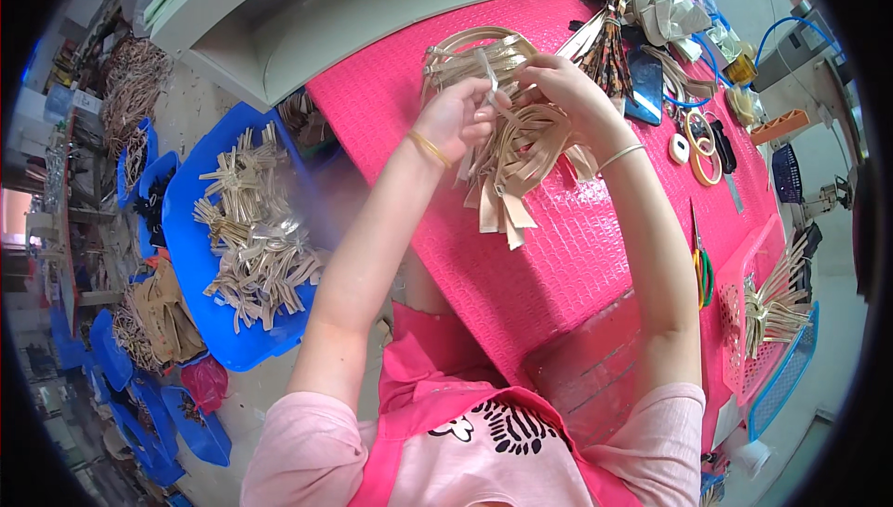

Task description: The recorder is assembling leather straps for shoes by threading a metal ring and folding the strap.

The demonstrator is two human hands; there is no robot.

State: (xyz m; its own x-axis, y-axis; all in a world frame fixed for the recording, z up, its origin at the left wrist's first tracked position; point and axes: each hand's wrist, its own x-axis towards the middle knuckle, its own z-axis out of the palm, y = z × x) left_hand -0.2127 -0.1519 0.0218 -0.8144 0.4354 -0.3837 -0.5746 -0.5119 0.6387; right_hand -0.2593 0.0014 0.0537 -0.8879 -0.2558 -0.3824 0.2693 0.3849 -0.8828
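Observation:
A bundle of beige zippers (532, 153) lies on the pink-covered table (530, 274), their tape ends fanned toward me. My left hand (458, 121) is closed, pinching a thin white strip (484, 65) just above the bundle. My right hand (569, 90) is on the bundle's far right side, its fingers bent inward and closed close to the strip. What its fingertips grip is hidden. Beyond the hands, more beige zippers with shiny teeth (470, 60) are looped on the table.
A blue bin (195, 265) of bundled zippers is on the left. At right are scissors (700, 270), tape rolls (704, 158), a phone (645, 86) and a pink basket (739, 321) with zippers. A grey shelf (372, 19) borders the table's far left side.

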